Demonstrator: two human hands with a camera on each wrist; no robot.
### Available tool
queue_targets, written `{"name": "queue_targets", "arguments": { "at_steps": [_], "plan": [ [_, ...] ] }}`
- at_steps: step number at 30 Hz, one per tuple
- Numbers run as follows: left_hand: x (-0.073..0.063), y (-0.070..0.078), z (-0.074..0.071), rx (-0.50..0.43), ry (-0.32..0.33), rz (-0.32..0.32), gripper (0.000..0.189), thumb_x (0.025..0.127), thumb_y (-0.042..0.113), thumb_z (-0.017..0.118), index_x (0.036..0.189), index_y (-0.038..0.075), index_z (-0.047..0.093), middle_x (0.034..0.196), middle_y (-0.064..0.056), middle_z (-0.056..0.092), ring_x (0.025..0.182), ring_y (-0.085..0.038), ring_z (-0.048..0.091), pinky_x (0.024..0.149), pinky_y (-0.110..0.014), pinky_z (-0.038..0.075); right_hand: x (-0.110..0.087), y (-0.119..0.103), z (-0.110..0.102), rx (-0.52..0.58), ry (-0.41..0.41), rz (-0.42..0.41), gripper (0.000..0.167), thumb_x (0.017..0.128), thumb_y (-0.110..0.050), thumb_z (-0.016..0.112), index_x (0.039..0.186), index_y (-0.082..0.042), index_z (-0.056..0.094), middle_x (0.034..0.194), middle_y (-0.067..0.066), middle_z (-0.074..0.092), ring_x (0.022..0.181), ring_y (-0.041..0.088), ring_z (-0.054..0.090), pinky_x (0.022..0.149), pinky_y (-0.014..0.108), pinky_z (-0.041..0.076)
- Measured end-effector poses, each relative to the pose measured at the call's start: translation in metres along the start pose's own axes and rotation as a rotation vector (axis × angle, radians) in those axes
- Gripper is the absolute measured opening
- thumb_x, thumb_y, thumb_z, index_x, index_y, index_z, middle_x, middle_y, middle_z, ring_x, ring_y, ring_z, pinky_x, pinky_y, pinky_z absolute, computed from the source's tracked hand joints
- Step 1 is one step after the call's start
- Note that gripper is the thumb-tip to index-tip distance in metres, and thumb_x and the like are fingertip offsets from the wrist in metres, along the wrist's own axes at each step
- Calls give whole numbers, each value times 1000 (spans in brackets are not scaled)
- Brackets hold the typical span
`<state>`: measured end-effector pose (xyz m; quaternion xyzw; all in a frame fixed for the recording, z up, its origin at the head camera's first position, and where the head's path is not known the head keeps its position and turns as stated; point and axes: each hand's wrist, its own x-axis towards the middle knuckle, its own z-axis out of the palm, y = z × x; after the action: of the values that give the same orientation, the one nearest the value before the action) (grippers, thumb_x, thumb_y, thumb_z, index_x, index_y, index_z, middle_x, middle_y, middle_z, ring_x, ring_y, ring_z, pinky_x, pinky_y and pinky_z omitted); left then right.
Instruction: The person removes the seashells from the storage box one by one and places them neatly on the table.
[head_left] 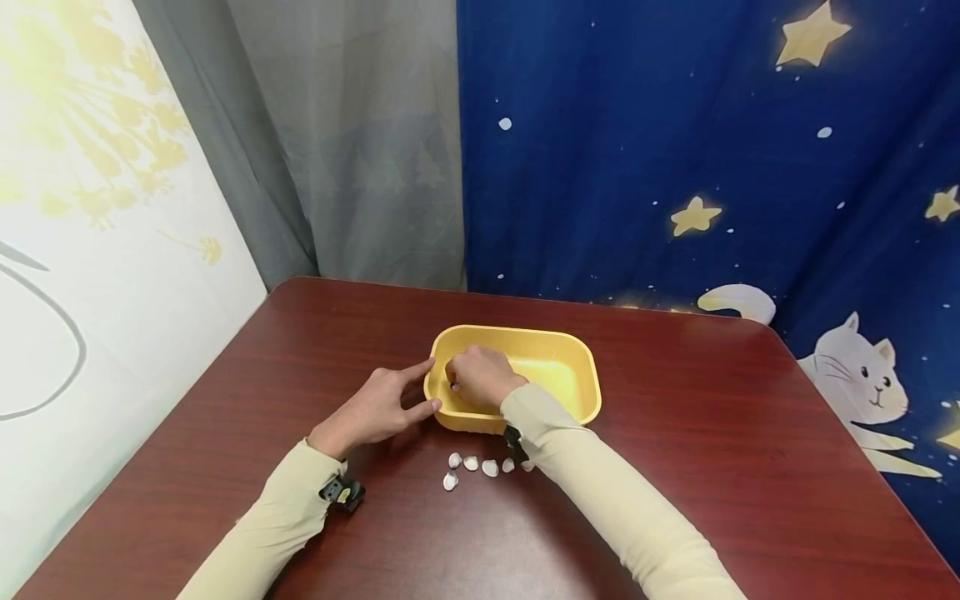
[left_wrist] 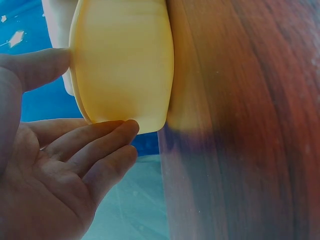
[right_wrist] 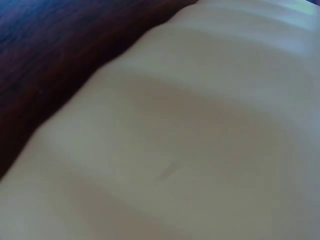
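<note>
A yellow rectangular plastic tub [head_left: 558, 367] with rounded corners stands on the table. My left hand [head_left: 378, 406] is at its left end, with thumb and fingers spread and fairly straight. In the left wrist view the thumb reaches the rim and the fingers [left_wrist: 102, 142] lie along the end wall of the tub [left_wrist: 122, 60]. Bent down into the left part of the tub is my right hand [head_left: 482, 377], its fingers curled; I cannot tell what they hold. Several small white seashells [head_left: 490, 468] lie in a row in front of the tub, partly behind the right forearm.
One more shell [head_left: 450, 482] sits nearer me, below the row's left end. The dark red wooden table [head_left: 360, 333] ends at curtains [head_left: 570, 167] behind and a pale printed cloth [head_left: 112, 233] on the left. Only the right sleeve [right_wrist: 190, 125] and some table fill the right wrist view.
</note>
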<state>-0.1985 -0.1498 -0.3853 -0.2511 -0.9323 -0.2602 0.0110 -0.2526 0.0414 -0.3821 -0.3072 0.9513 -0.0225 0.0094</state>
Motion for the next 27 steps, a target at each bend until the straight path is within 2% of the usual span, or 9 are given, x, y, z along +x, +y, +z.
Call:
{"name": "queue_targets", "arguments": {
  "at_steps": [5, 8, 17, 22, 27],
  "plan": [
    [0, -1, 1, -7, -3, -1, 71, 93, 38, 69, 150, 3, 46, 58, 3, 56, 54, -5, 37, 75, -28, 46, -4, 2, -2, 31, -13, 20, 15, 90, -16, 71, 101, -21, 80, 97, -1, 76, 86, 17, 67, 66, 35, 57],
    [-1, -1, 1, -5, -4, -1, 71, 93, 38, 69, 150, 3, 46, 54, 2, 53, 51, -5, 35, 72, -26, 45, -6, 2, -6, 38, -9, 17, 17, 89, -15, 71, 102, -22, 80, 99, -1, 77, 88, 18, 68, 68, 37, 57],
    [-2, -1, 0, 6, -2, -24, 70, 93, 38, 70, 150, 4, 47, 53, 4, 54, 55, -7, 42, 76, -29, 47, -14, 3, -15, 64, 19, -12, 9, 89, -20, 72, 96, -20, 79, 88, -2, 75, 82, 18, 67, 65, 36, 56],
    [-1, 0, 1, 3, 1, -2, 69, 93, 37, 69, 149, 3, 47, 55, 3, 55, 57, -7, 43, 78, -31, 48, -23, 5, -20, 124, 53, -32, 8, 85, -11, 72, 86, -17, 77, 77, -5, 70, 75, 13, 62, 62, 29, 52],
    [0, -1, 2, 1, 7, 6, 70, 93, 37, 69, 149, 3, 47, 57, 3, 56, 59, -9, 49, 80, -32, 49, -31, 7, -24, 139, 85, -63, 11, 82, -8, 72, 86, -16, 78, 74, -6, 68, 74, 13, 60, 63, 27, 51]
  ]
}}
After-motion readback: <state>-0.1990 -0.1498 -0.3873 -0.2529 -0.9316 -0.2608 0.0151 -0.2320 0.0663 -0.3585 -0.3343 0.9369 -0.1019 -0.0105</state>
